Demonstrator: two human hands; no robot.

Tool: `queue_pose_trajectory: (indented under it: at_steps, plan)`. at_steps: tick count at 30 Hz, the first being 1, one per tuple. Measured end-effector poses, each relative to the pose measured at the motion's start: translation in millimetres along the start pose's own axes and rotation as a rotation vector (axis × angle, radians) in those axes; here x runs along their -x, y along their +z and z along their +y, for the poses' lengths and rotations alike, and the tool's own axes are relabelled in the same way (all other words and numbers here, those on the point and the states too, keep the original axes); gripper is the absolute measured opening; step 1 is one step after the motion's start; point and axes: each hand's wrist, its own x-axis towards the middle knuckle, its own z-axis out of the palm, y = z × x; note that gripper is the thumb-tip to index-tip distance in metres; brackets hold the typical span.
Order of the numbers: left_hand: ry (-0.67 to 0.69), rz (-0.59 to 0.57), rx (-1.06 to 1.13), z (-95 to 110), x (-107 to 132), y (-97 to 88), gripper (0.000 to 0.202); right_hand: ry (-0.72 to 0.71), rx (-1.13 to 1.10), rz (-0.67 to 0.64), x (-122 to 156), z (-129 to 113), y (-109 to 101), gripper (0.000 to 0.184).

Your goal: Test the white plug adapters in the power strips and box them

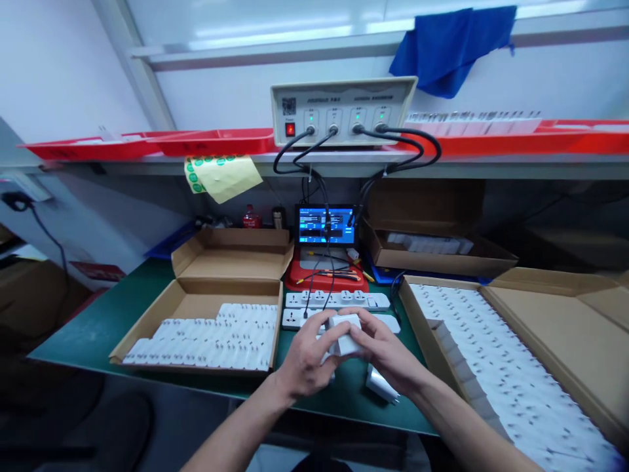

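Note:
Above the front of the green table, my left hand and my right hand meet around a white plug-in charger. The fingers of both are closed on it. More white shows between the left fingers, but whether it is a second charger I cannot tell. Another white charger lies on the table below my right hand, its pins pointing right. Just beyond my hands is a white power strip, partly covered by them, with a black plug in it. A second power strip lies behind that one.
An open carton with rows of chargers stands left; another carton, filled with chargers, stands right. Behind the strips are a red tray and a lit screen. Black cables hang from a tester on the shelf.

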Motion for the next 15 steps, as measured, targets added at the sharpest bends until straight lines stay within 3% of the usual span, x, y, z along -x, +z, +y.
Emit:
queue_pose_trajectory:
  at_steps: [2, 5, 8, 10, 13, 15]
  plan:
    - [-0.080, 0.016, 0.062, 1, 3, -9.2, 0.057, 0.021, 0.050, 0.016, 6, 0, -5, 0.066]
    - [-0.230, 0.062, 0.021, -17, 8, -43.8, 0.051, -0.021, 0.421, 0.071, 14, 4, -46, 0.070]
    - [-0.452, 0.147, -0.170, -58, 15, -102.1, 0.041, -0.020, 0.797, 0.068, 19, 23, -105, 0.064]
    - [-0.672, 0.182, -0.393, -91, 20, -145.0, 0.036, -0.006, 0.967, 0.059, 24, 45, -136, 0.060]
    - [-1.011, 0.042, -0.699, -133, 25, -193.5, 0.039, 0.013, 1.124, 0.007, 31, 80, -159, 0.058]
    - [-1.111, -0.094, -0.762, -150, 27, -208.4, 0.037, 0.018, 1.174, -0.048, 31, 96, -161, 0.057]
